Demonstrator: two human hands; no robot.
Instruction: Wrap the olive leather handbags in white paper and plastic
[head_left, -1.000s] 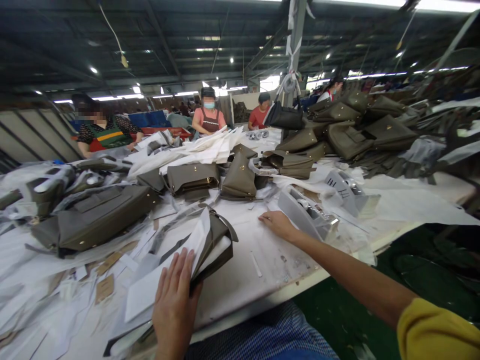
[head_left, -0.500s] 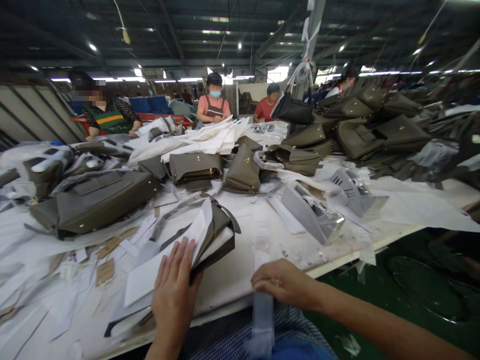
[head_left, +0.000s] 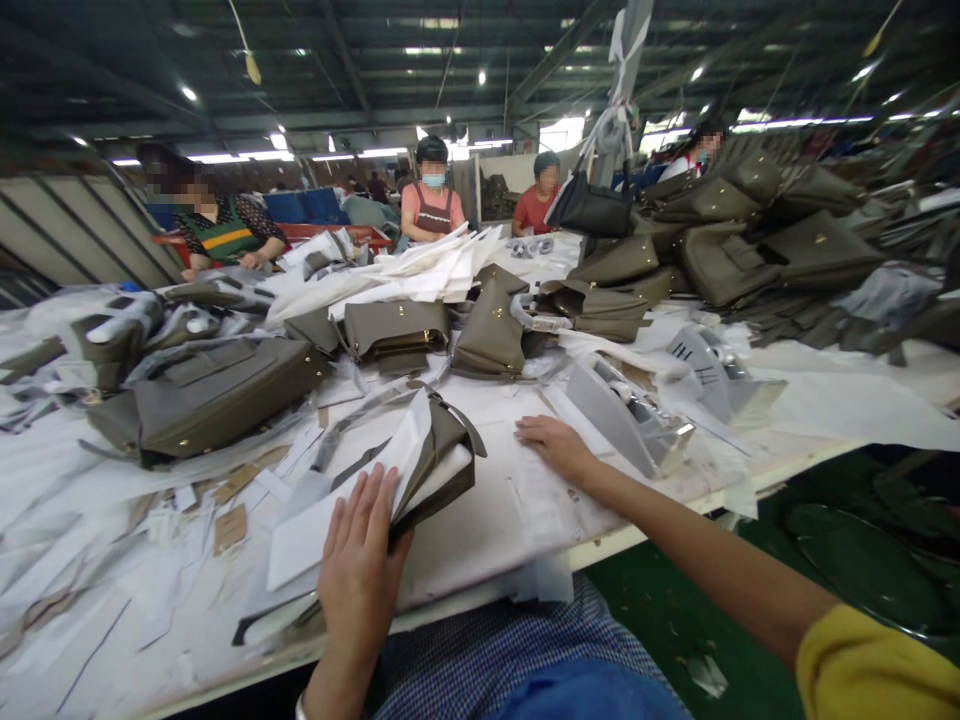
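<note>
Well, from my head camera, bag: one dark brown-green bag [head_left: 441, 488] lies on the table [head_left: 465, 545] at 7 o'clock, with a white sheet [head_left: 311, 545] over part of it.
Left hand: my left hand [head_left: 361, 560] is at 7 o'clock, fingers nearly straight and close together, resting on the sheet; I see nothing pinched.
Right hand: my right hand [head_left: 559, 452] is at 4 o'clock, palm down, fingers stretched out, by a clear plastic piece [head_left: 546, 530]; it grips nothing that I can see.
Step in hand: I think the left steadies the bag while the right presses the plastic down.
Next move: lifting that thin plastic would call for a pinch at its edge, I think, with the bag held steady.
Table top: a big bag [head_left: 217, 400] at 9 o'clock, brown tags [head_left: 230, 528] at 8, white papers [head_left: 442, 280] at 11, a grey holder [head_left: 606, 415] between 3 and 4, a heap of bags [head_left: 727, 262] at 2.
Room: a person in a green apron [head_left: 229, 240] at 10 o'clock, a person in pink [head_left: 431, 205] past 11, a person in red [head_left: 534, 207] at 1; green floor [head_left: 652, 610] near 5; lamps under a dark roof.
</note>
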